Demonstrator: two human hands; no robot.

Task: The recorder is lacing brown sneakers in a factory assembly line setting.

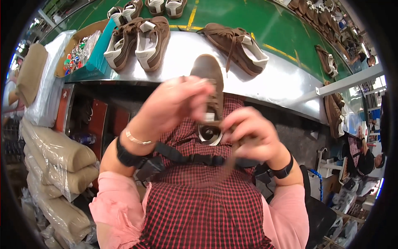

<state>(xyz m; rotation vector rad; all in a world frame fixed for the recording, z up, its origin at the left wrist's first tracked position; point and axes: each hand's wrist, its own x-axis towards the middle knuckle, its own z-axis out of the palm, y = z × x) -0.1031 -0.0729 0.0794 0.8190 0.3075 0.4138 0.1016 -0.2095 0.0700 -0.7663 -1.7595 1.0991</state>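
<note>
Lacing brown shoe [209, 89], propped toe-out against worktop [273, 79] edge, heel at chest. Left hand [176, 106] fingers pinch lace [226, 166] above tongue; right hand [248, 135] clenches its lower run. Judgement: keep tension even, ends level.

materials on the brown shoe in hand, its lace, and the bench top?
Brown shoe: matte, napped upper, looks like suede or a suede-like synthetic; sole looks like white rubber. Lace: thin brown cord, motion-blurred, probably woven textile. Bench top: smooth grey sheet with soft glare, likely metal. Left hand and right hand pull the lace.
</note>
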